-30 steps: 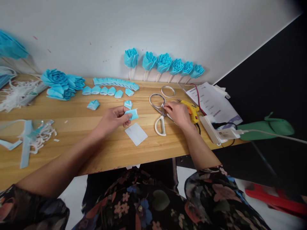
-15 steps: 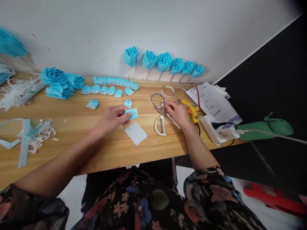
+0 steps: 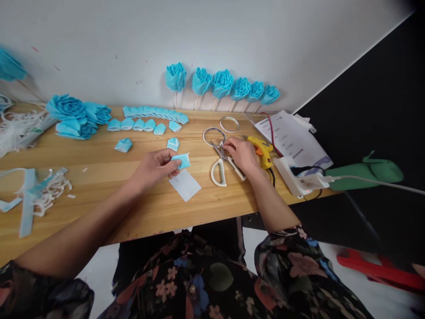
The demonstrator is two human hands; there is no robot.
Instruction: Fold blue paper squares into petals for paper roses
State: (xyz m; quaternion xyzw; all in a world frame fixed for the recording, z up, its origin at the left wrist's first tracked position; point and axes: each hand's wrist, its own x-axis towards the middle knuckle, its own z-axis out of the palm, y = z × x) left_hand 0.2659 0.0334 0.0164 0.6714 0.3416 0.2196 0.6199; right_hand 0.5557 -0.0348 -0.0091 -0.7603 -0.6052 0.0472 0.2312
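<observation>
My left hand (image 3: 156, 168) pinches a small folded light-blue piece (image 3: 182, 161), of paper or thin cloth, between thumb and fingers. It hovers just above a pale square sheet (image 3: 186, 186) on the table. Behind it lies a blue folded petal (image 3: 173, 144) with a pale V-shaped strip on it. My right hand (image 3: 241, 153) is closed, its fingertips pinched over the blades of white-handled scissors (image 3: 218, 172). A small white bit shows at those fingertips, too small to name. A roll of tape (image 3: 203, 136) lies just left of the fingertips.
Several blue flowers on sticks (image 3: 222, 84) lean against the wall. Folded petals (image 3: 154, 113) lie in rows. A yellow glue gun (image 3: 264, 153) and a white power strip (image 3: 288, 177) are at right. Loose blue flowers (image 3: 71, 115) and strip scraps (image 3: 49, 190) lie left.
The view has shifted slightly, moving the table's things left in the picture. My left hand has brought the blue piece slightly nearer to me. My right hand stays by the scissors.
</observation>
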